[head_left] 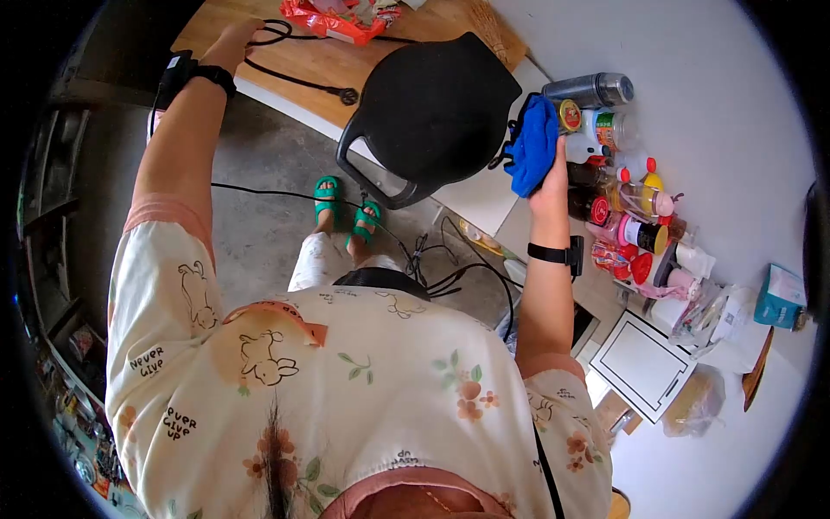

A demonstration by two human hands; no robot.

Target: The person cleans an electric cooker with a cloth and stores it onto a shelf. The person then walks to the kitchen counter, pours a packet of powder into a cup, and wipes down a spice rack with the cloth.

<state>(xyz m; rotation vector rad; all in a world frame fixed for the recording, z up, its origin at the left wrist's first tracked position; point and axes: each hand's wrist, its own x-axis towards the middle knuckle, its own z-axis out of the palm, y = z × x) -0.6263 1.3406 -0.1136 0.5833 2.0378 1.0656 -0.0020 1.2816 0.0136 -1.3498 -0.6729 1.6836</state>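
My left hand (239, 40), at the upper left over the wooden board (303, 73), has its fingers closed on a looped black cable (275, 33). The cable's plug (347, 96) lies near the board's front edge. My right hand (552, 177) holds a bunched blue cloth (534, 145) beside the bottles. Between my hands sits a round black appliance (441, 108) with a loop handle pointing toward me. The cloth is just right of the appliance, and part of my right hand is hidden behind it.
Bottles and jars (640, 199) line the wall on the right, with a grey flask (588, 89) at their far end. A red plastic bag (341, 19) lies on the board. A white framed panel (642, 365) is at lower right. Black cables (419, 259) hang near my feet.
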